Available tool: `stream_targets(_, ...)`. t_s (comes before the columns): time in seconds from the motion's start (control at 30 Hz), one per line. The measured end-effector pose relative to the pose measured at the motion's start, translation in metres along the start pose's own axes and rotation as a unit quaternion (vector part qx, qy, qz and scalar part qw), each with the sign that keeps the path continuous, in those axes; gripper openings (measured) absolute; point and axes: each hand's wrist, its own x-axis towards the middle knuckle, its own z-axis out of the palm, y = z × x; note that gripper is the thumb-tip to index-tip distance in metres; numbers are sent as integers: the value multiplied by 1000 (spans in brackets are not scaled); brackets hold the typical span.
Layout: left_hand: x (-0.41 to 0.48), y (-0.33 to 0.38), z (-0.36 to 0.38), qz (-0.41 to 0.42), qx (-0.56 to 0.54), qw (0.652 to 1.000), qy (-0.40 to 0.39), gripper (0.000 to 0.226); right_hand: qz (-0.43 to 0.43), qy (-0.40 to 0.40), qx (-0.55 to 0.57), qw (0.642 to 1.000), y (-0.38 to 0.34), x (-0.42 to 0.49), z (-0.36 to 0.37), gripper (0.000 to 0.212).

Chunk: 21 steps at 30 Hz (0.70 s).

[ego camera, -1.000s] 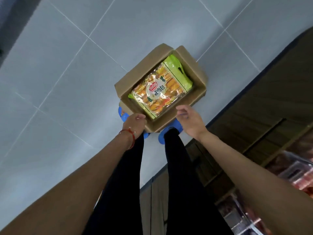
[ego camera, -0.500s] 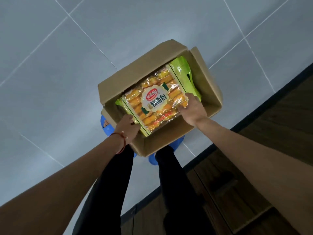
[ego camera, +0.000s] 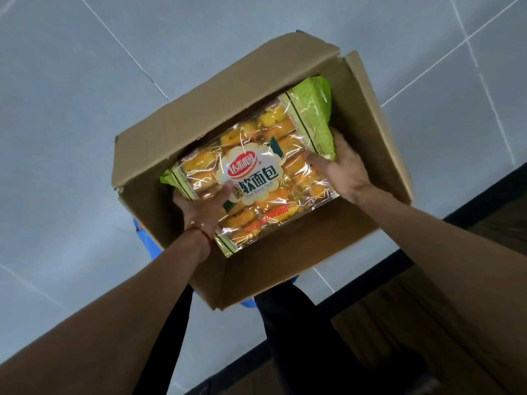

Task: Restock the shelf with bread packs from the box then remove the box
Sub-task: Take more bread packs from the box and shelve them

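An open brown cardboard box (ego camera: 182, 124) stands on the pale tiled floor in front of my feet. Inside it is a clear bread pack (ego camera: 256, 178) with green ends, a white label and orange-yellow rolls. My left hand (ego camera: 201, 208) grips the pack's near left side, thumb on top by the label; a red string is on that wrist. My right hand (ego camera: 343, 171) holds the pack's right side, next to the green end. The pack is tilted, its near edge raised towards me. What lies under it in the box is hidden.
Grey floor tiles (ego camera: 85, 81) spread to the left and behind the box. A dark wooden shelf unit with a black base strip (ego camera: 484, 195) runs along the right. My black trouser legs (ego camera: 313, 352) and blue shoes (ego camera: 147, 240) are just below the box.
My head has come down closer to the box. Both hands have gone from the box rim onto the bread pack and taken hold of its two sides, and its near edge has lifted.
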Motion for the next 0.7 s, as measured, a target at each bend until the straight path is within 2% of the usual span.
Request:
stream_targets(0.07, 0, -2, 0, 6, -20, 1000, 2, 107, -2, -2, 17, 1000, -1, -4, 1, 105)
stream_targets(0.13, -4, -3, -3, 17, -22, 1000, 8, 93, 5, -6, 20, 1000, -10, -13, -1, 101)
stream_targets(0.23, -12, -3, -11, 23, -15, 1000, -6, 73, -1, -17, -12, 1000, -25, -35, -3, 72)
stream_targets(0.3, -20, 1, -17, 13, -4, 1000, -24, 63, 0, -21, -41, 999, -29, -46, -7, 63)
stream_targets(0.4, -37, 9, -26, 11, 11, 999, -38, 62, 24, -46, -46, 998, -30, -59, -19, 63)
stream_targets(0.5, -63, 16, -38, 48, 26, 998, -35, 56, 42, -67, -18, 997, -36, -87, -34, 60)
stream_targets(0.7, -147, 40, -81, 90, 20, 994, -62, 51, 40, -45, 28, 998, -71, -176, -66, 44)
